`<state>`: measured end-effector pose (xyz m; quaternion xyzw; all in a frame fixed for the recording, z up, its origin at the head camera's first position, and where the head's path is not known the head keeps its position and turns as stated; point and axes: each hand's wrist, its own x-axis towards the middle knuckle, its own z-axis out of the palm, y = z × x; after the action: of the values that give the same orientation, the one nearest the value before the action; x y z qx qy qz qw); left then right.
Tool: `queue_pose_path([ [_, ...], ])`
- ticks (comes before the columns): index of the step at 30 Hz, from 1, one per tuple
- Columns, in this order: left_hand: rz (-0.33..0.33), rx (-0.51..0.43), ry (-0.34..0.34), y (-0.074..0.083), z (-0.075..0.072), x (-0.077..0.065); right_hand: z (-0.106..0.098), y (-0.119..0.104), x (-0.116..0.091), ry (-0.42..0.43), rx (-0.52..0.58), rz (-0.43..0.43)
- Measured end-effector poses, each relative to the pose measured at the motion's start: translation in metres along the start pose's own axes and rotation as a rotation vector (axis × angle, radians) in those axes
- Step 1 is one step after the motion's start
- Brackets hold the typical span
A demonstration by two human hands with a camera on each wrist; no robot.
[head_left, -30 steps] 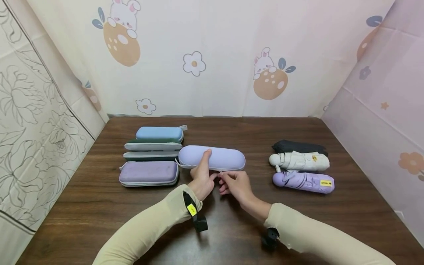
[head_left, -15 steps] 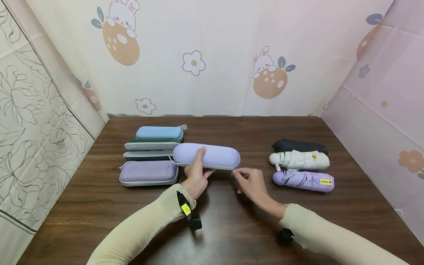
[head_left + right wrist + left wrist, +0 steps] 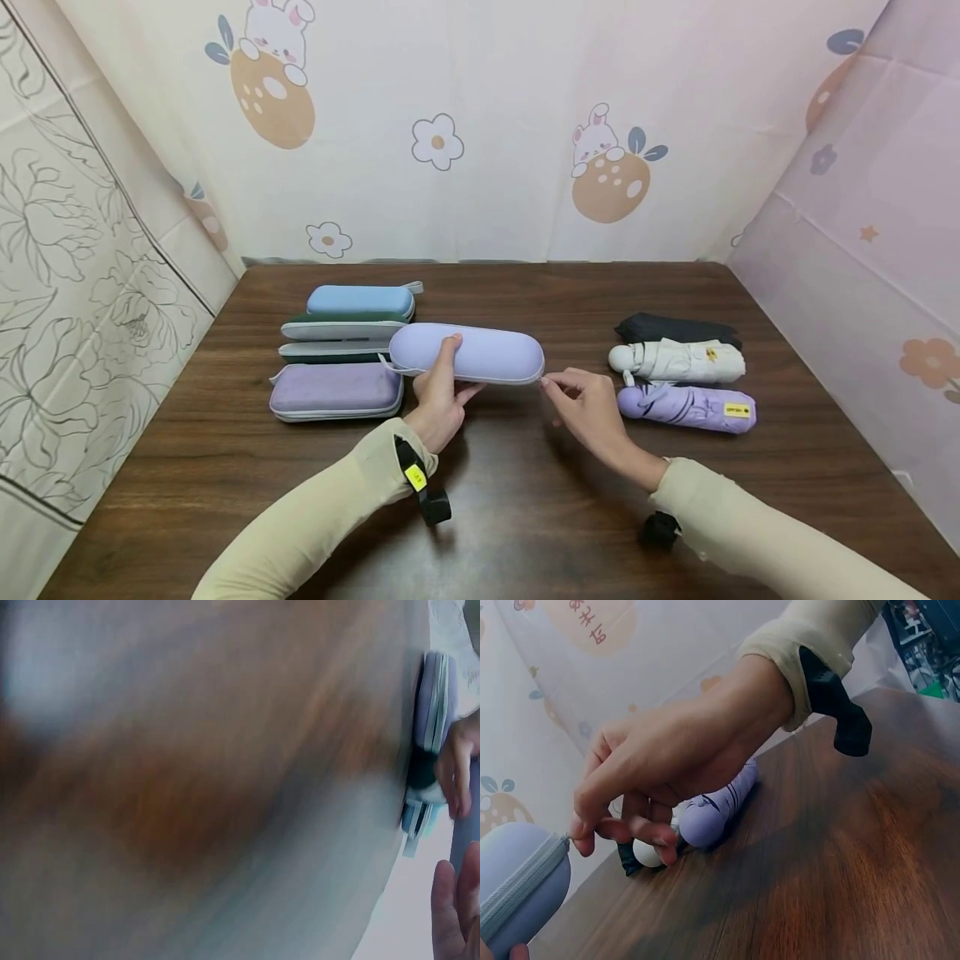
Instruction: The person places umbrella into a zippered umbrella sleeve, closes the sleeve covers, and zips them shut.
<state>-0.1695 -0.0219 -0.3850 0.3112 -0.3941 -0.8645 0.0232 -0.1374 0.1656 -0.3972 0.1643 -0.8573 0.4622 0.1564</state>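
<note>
A pale lavender hard-shell zip case is held off the table by my left hand, thumb across its top and fingers underneath. At its right end my right hand pinches the small zipper pull, which the left wrist view shows between thumb and forefinger of the right hand. The zip band looks closed along the part seen there. A thin wrist loop hangs at the case's left end. Much of the right wrist view is blurred, with the right hand's fingertips at its edge.
Left on the wooden table lie a blue case, a dark green case standing open, and a purple case. To the right are folded umbrellas: black, white and purple.
My right hand has drawn the zipper pull rightward along the front to the case's right end. My left hand has shifted a little left with the case and lifted it slightly.
</note>
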Motion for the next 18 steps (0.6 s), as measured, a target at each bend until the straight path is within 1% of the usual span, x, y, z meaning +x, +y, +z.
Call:
queue_pose_path([
  [4,-0.003,0.002,-0.007,0.001,-0.002,0.003,-0.002,0.004,0.005,0.018,-0.009,-0.029],
  [10,-0.017,0.002,-0.022,0.004,-0.003,0.006,-0.004,0.008,0.014,0.039,0.002,-0.041],
  [18,-0.057,0.015,-0.067,0.012,-0.007,0.012,-0.008,0.01,0.025,0.014,0.018,-0.059],
])
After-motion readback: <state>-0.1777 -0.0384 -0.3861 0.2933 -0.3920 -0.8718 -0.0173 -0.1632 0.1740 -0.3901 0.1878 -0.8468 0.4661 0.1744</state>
